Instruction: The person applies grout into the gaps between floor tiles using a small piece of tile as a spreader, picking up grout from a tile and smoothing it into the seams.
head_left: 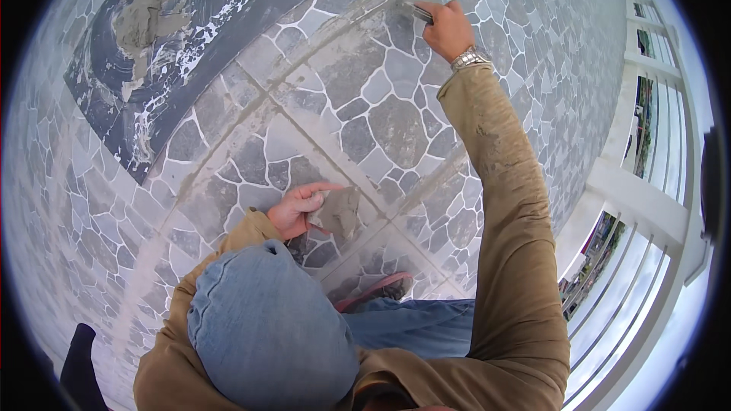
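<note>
My right hand (448, 30), reaching up and to the right, grips a metal putty knife (417, 11) whose tip rests near a mortar-smeared tile joint (403, 0). A wristwatch is on that wrist. My left hand (297, 209), lower and left of center, holds a flat tool loaded with grey mortar (343, 211), thumb on top and fingers partly beneath it. Under both hands is a floor of grey crazy-paving patterned tiles (381, 129), crossed by straight joints with grout smears and pale dusty streaks.
A dark mat (183, 76) with a heap of grey mortar (145, 23) and white smears lies at upper left. A white railing (632, 190) runs along the right side. My jeans-covered knees (270, 320) and a shoe (384, 289) are at the bottom.
</note>
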A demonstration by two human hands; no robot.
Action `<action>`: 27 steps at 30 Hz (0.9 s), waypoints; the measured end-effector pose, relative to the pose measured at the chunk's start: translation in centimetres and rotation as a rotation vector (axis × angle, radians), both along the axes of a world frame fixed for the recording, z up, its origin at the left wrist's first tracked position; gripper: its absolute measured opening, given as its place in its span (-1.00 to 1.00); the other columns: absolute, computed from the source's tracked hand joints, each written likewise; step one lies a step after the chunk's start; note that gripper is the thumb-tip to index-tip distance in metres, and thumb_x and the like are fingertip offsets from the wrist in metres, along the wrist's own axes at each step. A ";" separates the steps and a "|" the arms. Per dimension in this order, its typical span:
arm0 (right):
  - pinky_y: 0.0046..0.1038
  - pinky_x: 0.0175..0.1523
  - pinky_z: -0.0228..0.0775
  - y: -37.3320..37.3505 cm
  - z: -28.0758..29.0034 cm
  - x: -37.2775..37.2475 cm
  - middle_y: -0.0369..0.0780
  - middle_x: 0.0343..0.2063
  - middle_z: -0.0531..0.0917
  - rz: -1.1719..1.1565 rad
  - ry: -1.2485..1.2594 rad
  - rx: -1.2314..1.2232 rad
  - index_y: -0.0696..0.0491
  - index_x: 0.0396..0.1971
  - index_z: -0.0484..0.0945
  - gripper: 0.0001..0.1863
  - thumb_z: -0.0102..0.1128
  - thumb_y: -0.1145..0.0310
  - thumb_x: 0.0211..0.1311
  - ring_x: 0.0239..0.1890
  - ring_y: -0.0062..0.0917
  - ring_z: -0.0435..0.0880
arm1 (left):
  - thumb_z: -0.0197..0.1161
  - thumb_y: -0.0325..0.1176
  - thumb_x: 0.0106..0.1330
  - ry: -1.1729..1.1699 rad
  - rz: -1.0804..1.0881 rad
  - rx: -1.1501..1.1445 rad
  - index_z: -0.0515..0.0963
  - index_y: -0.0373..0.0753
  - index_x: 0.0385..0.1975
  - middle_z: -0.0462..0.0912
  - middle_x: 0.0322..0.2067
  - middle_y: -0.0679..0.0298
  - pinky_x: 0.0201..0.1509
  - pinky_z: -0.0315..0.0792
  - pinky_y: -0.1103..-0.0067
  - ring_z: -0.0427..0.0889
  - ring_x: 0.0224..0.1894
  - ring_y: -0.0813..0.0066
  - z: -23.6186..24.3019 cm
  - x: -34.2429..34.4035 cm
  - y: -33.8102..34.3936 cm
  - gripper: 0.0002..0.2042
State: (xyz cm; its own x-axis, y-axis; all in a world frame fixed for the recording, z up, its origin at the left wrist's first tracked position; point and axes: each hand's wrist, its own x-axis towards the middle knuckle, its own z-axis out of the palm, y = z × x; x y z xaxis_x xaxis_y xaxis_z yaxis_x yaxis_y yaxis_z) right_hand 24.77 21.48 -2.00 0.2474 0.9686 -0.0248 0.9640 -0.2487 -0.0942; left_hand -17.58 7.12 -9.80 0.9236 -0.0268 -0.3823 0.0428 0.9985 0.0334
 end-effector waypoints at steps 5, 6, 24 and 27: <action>-0.21 0.14 0.54 3.1 -0.8 6.5 -0.03 -0.04 0.63 0.204 -0.068 -0.093 -0.32 0.22 0.57 -0.28 0.10 0.60 0.00 -0.03 -0.10 0.65 | 0.12 -0.31 0.51 -0.009 0.000 -0.012 0.32 -0.34 0.35 0.50 0.26 0.10 0.39 0.38 0.30 0.52 0.28 0.24 0.3 0.1 0.5 -0.53; -0.22 0.18 0.52 3.3 -1.1 7.2 -0.04 0.00 0.61 0.318 -0.096 -0.121 -0.35 0.26 0.52 -0.20 0.09 0.66 -0.03 0.01 -0.10 0.64 | 0.12 -0.31 0.51 -0.013 -0.015 -0.017 0.32 -0.34 0.35 0.50 0.26 0.10 0.39 0.38 0.30 0.52 0.28 0.24 0.5 0.3 0.7 -0.53; -0.23 0.18 0.50 0.6 -0.6 12.9 -0.16 0.09 0.64 0.326 -0.005 -0.240 -0.28 0.18 0.59 -0.19 0.10 0.78 -0.12 0.11 -0.22 0.61 | 0.19 -0.26 0.47 0.022 -0.030 -0.020 0.30 -0.32 0.36 0.52 0.23 0.09 0.10 0.63 0.32 0.61 0.17 0.20 0.2 0.8 0.2 -0.48; -0.22 0.17 0.50 2.8 -0.7 11.7 -0.15 0.05 0.66 0.325 0.036 -0.193 -0.24 0.14 0.63 -0.25 0.11 0.74 -0.09 0.08 -0.21 0.63 | 0.19 -0.25 0.47 0.061 -0.002 0.022 0.30 -0.31 0.36 0.50 0.24 0.08 0.04 0.67 0.31 0.61 0.17 0.17 -0.2 0.9 -0.2 -0.47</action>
